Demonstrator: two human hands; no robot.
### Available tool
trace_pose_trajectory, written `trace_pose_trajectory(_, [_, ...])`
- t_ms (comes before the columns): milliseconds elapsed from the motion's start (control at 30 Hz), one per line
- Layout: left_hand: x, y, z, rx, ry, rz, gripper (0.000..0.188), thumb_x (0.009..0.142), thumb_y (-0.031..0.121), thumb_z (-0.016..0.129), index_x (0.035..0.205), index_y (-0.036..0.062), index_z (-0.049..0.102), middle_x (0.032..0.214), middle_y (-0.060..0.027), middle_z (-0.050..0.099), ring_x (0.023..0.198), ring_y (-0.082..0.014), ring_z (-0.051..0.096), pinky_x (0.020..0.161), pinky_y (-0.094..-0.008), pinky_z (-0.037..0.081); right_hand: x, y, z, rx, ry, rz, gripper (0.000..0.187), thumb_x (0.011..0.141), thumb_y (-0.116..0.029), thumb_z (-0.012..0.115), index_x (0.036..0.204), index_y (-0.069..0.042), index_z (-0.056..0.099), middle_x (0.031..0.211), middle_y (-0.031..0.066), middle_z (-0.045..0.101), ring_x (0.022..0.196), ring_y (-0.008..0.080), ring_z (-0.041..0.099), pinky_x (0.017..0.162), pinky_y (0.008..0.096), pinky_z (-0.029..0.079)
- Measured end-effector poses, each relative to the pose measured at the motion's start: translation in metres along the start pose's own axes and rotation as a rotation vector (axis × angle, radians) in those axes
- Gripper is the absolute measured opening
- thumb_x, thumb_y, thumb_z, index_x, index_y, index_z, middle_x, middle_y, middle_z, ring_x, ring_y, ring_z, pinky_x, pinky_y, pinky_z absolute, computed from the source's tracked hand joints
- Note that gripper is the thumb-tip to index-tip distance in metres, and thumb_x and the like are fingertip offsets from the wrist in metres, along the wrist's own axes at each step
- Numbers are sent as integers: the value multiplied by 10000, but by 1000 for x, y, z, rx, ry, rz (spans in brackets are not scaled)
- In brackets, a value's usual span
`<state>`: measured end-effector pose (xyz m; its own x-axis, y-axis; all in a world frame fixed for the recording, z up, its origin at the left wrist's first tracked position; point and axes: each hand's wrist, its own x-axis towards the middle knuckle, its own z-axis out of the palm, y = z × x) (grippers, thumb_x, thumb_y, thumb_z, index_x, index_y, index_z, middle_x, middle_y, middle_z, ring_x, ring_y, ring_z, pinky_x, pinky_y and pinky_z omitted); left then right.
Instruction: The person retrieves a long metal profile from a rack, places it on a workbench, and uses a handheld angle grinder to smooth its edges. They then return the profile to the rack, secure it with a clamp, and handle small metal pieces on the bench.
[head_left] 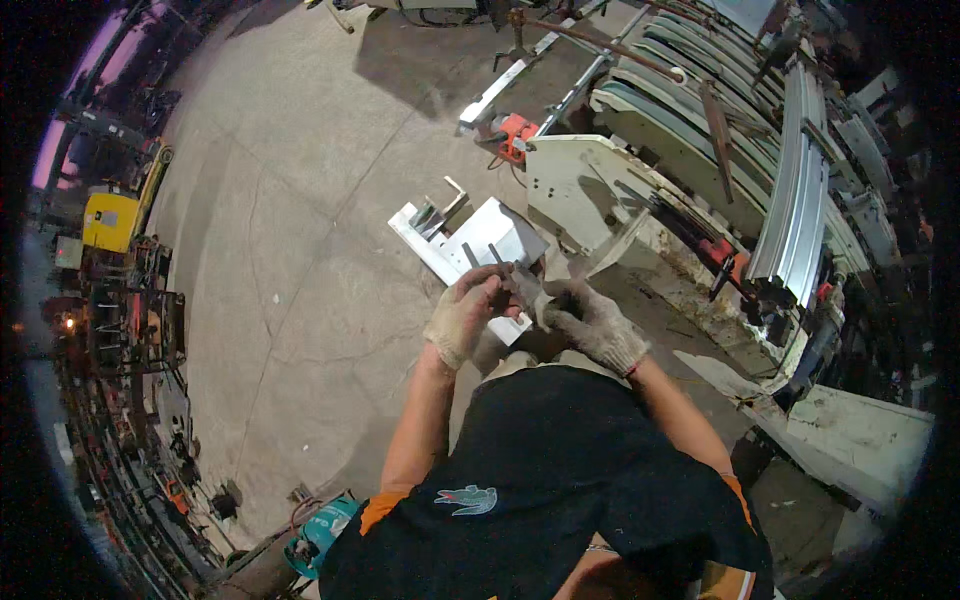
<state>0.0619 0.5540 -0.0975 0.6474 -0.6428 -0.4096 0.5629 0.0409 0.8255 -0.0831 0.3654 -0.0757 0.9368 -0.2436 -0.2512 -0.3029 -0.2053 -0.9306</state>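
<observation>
Both my hands meet in front of my waist, in pale knit work gloves. My left hand point(468, 308) is closed, its bare-looking fingertips pinched at the left side of a small grey piece point(531, 289) whose kind I cannot make out. My right hand point(598, 325), in a dirtier glove, grips the same piece from the right. Two thin dark prongs point(495, 253) stick up just beyond my left fingers; whether they belong to the piece is unclear. Right behind my hands is a white metal assembly point(490, 232) with a box-shaped part, a long flat plate and a bent bracket.
To the right stands a large cream metal frame point(590, 185) with stacked panels point(690, 110) and long silver profiles point(797, 190). An orange-red tool point(517, 135) lies beyond the assembly. Left are a yellow box point(110, 222) and machinery; a teal cylinder point(320, 535) lies lower left on the concrete floor point(290, 230).
</observation>
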Motion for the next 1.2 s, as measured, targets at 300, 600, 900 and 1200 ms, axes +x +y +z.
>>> trace_pose_trajectory(300, [-7, -4, 32, 236, -10, -145, 456, 949, 292, 693, 1262, -22, 588, 1033, -94, 671, 783, -139, 621, 661, -276, 526, 13, 5, 12, -223, -102, 175, 465, 920, -300, 697, 1289, -33, 604, 1025, 149, 707, 917, 169, 668, 795, 329, 532])
trace_pose_trajectory(600, [-7, -5, 33, 458, -35, -180, 571, 909, 456, 706, 1218, -19, 632, 843, -34, 634, 666, -93, 531, 558, -259, 437, 11, 41, 18, -178, -44, 123, 425, 933, -401, 629, 1240, -107, 632, 1008, 208, 706, 955, 380, 688, 835, 429, 544])
trace_pose_trajectory(900, [4, -16, 23, 542, -98, -244, 551, 934, 488, 667, 1072, -45, 653, 821, -59, 681, 659, -113, 596, 596, -260, 472, 5, 24, 8, -350, -50, 6, 457, 929, -371, 593, 1331, -155, 580, 1098, 208, 692, 1004, 381, 672, 863, 450, 532])
trace_pose_trajectory(1200, [13, -20, 8, 330, -217, -195, 441, 961, 372, 666, 1084, -48, 613, 816, -114, 676, 652, -194, 657, 562, -308, 519, 36, -9, -17, -704, -157, -187, 370, 914, -357, 560, 1120, -56, 617, 868, 243, 678, 866, 434, 665, 768, 529, 510])
